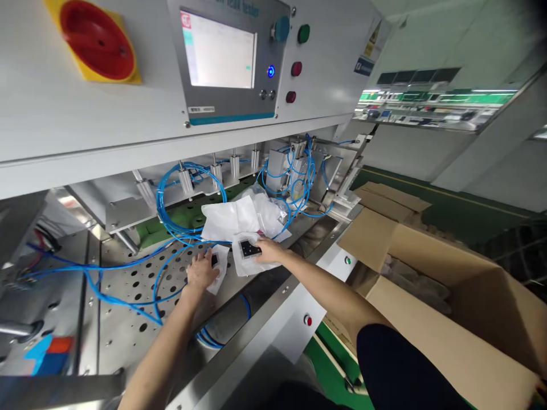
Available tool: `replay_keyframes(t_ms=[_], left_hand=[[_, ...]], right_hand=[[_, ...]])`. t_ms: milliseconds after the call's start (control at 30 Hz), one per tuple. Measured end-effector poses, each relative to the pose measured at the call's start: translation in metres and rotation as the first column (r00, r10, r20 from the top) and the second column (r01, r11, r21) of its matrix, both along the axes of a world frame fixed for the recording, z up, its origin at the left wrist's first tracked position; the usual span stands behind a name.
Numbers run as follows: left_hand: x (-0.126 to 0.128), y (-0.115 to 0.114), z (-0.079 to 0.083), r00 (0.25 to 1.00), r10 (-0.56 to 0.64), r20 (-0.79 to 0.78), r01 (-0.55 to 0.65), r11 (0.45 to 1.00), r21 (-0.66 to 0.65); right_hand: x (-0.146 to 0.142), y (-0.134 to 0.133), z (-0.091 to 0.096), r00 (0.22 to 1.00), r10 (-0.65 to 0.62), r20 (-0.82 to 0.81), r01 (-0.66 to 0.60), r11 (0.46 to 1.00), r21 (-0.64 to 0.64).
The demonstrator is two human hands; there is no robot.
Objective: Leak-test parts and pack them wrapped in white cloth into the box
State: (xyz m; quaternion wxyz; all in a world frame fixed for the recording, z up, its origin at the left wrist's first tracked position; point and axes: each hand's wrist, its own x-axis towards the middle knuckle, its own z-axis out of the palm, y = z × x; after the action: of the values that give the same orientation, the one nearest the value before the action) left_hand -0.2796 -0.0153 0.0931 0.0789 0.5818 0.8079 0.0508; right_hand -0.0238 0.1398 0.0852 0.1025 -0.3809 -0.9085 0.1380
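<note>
My left hand [201,271] rests on a small clear bag [219,263] holding a dark part, fingers closed over it on the perforated steel plate [128,296]. To its right, my right hand [268,250] presses on a second bag [248,253] with a black square part [250,249] inside, fingers curled on its right edge. Just behind both hands lies a heap of white plastic bags [243,219].
Blue air hoses [179,199] loop over the plate and into the machine's fixtures [290,171]. Above are a touchscreen [220,51], coloured buttons and a red rotary switch [97,40]. An open cardboard box [448,285] stands at the right on the green floor.
</note>
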Motion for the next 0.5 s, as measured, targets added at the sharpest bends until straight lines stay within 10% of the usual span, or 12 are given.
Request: replay_keyframes(t_ms=[233, 500], left_hand=[[0.080, -0.011, -0.032, 0.989, -0.038, -0.142, 0.103, 0.868, 0.485], [0.208, -0.045, -0.077, 0.996, 0.062, -0.071, 0.007, 0.700, 0.714]], right_hand=[[0.034, 0.008, -0.033, 0.975, 0.175, -0.137, -0.170, 0.984, 0.048], [0.253, 0.039, -0.025, 0.811, 0.170, -0.560, -0.171, 0.984, 0.052]])
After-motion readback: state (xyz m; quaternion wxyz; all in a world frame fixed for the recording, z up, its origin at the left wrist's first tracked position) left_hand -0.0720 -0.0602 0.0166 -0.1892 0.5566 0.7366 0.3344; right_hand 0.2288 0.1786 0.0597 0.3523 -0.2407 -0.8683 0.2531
